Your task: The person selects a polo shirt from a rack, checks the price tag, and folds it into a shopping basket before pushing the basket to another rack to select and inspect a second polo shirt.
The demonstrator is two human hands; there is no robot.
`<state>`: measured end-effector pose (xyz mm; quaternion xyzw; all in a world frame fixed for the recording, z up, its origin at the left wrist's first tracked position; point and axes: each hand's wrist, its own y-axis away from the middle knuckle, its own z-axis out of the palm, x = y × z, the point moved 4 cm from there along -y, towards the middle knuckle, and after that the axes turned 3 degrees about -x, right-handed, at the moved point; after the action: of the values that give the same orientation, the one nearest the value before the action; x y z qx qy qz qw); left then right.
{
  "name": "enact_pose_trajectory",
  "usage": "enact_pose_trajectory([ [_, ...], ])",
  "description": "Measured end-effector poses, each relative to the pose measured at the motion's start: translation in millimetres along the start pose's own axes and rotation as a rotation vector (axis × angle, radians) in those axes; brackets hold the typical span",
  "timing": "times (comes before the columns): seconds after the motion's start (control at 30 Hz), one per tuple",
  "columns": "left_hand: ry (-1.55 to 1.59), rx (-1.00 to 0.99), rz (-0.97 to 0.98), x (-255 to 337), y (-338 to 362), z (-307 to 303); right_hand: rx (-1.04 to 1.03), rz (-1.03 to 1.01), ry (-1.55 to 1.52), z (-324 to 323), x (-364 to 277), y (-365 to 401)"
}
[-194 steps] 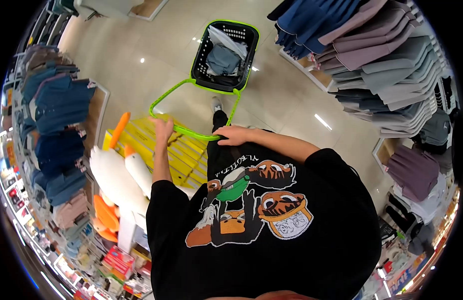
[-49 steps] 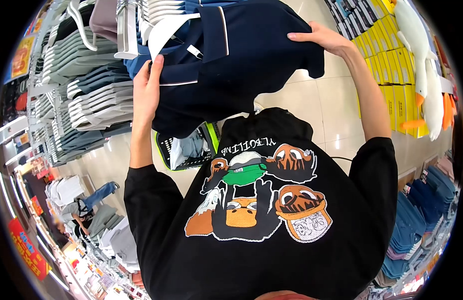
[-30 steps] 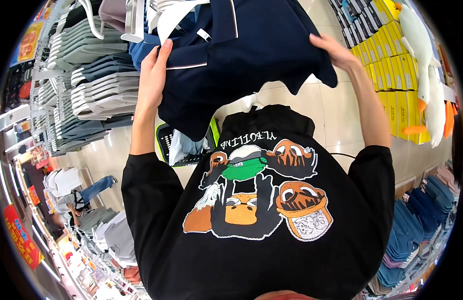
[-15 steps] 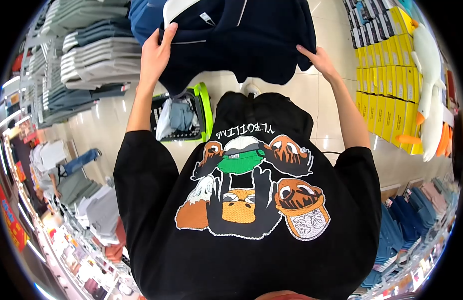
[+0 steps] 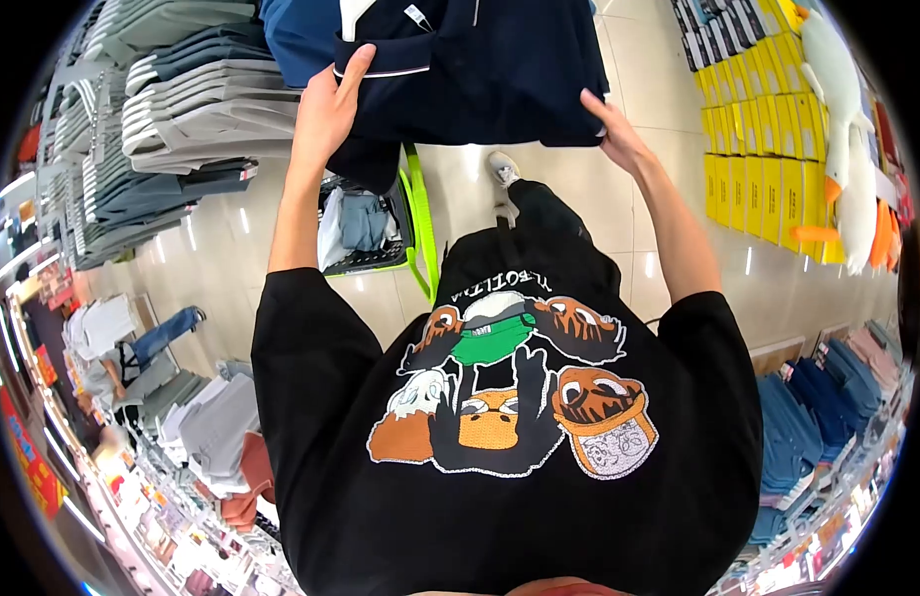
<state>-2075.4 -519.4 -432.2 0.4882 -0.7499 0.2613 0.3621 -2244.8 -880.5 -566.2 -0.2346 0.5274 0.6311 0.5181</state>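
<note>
A dark navy polo shirt with thin white trim and a small white tag spreads across the top of the view, partly cut off by the frame's edge. My left hand is closed on its collar side, thumb lying on top. At the shirt's lower right edge, my right hand pinches the cloth, fingers mostly hidden underneath. Behind the shirt at upper left show a blue garment and a white piece that I cannot make out.
Hanging shirts crowd a rack on the left. A black basket with a lime-green handle holds folded clothes near my legs. Yellow boxes and white goose plush toys line the right. Folded jeans sit lower right.
The shirt has shifted slightly up, its lower edge now straighter. My left hand has moved a little right. One shoe shows more fully forward, and the basket handle appears nearer.
</note>
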Motion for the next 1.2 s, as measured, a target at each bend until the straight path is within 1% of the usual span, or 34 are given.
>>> enact_pose_trajectory([
  [0.07, 0.011, -0.023, -0.027, 10, 5, 2, -0.036, 0.024, 0.227, -3, 14, 29],
  [0.1, 0.067, -0.003, 0.013, 12, 4, 4, -0.021, 0.058, 0.387, -10, 22, 42],
  [0.13, 0.023, -0.023, -0.039, 13, 7, 1, -0.004, 0.1, 0.544, -19, 31, 57],
  [0.17, 0.031, -0.03, -0.046, 11, 7, 1, -0.008, 0.124, 0.653, -28, 38, 71],
  [0.2, 0.039, -0.037, -0.051, 8, 7, 1, 0.014, 0.123, 0.642, -42, 47, 84],
  [0.23, 0.105, -0.018, -0.003, 12, 10, 2, 0.07, 0.108, 0.679, -58, 57, 95],
  [0.3, 0.075, -0.001, -0.026, 17, 14, -1, 0.182, 0.091, 0.741, -85, 64, 119],
  [0.33, 0.043, 0.018, -0.044, 19, 16, -2, 0.194, 0.089, 0.736, -95, 65, 129],
  [0.4, -0.016, 0.016, -0.096, 23, 17, -3, 0.319, 0.073, 0.647, -108, 64, 147],
  [0.43, -0.007, 0.02, -0.105, 18, 16, -3, 0.329, 0.073, 0.585, -110, 59, 156],
  [0.5, 0.003, 0.035, -0.119, 15, 13, 4, 0.339, 0.035, 0.569, -113, 46, 165],
  [0.53, 0.001, 0.083, -0.081, 18, 15, 5, 0.349, 0.003, 0.549, -115, 44, 168],
  [0.57, -0.003, 0.132, -0.043, 21, 17, 6, 0.334, -0.058, 0.494, -121, 42, 166],
  [0.6, -0.005, 0.138, -0.049, 20, 17, 7, 0.346, -0.204, 0.519, -124, 36, 163],
  [0.67, -0.038, 0.132, -0.144, 19, 12, 12, 0.431, -0.437, 0.616, -132, 22, 160],
  [0.7, 0.001, 0.124, -0.134, 22, 13, 17, 0.483, -0.292, 0.666, -126, 6, 168],
  [0.73, 0.001, 0.129, -0.136, 21, 13, 21, 0.476, -0.36, 0.573, -127, 1, 165],
  [0.8, 0.031, 0.205, -0.097, 26, 11, 28, 0.488, -0.454, 0.557, -124, -16, 168],
  [0.9, -0.007, 0.228, -0.166, 31, 13, 35, 0.439, -0.489, 0.609, -127, -29, 168],
  [1.03, 0.061, 0.226, -0.187, 33, 12, 42, 0.364, -0.446, 0.615, -131, -36, 165],
  [1.1, 0.049, 0.238, -0.202, 36, 13, 45, 0.336, -0.354, 0.62, -134, -36, 162],
  [1.13, 0.034, 0.245, -0.215, 38, 13, 45, 0.328, -0.359, 0.623, -134, -38, 160],
  [1.2, 0.022, 0.269, -0.18, 34, 10, 46, 0.324, -0.433, 0.649, -131, -44, 158],
])
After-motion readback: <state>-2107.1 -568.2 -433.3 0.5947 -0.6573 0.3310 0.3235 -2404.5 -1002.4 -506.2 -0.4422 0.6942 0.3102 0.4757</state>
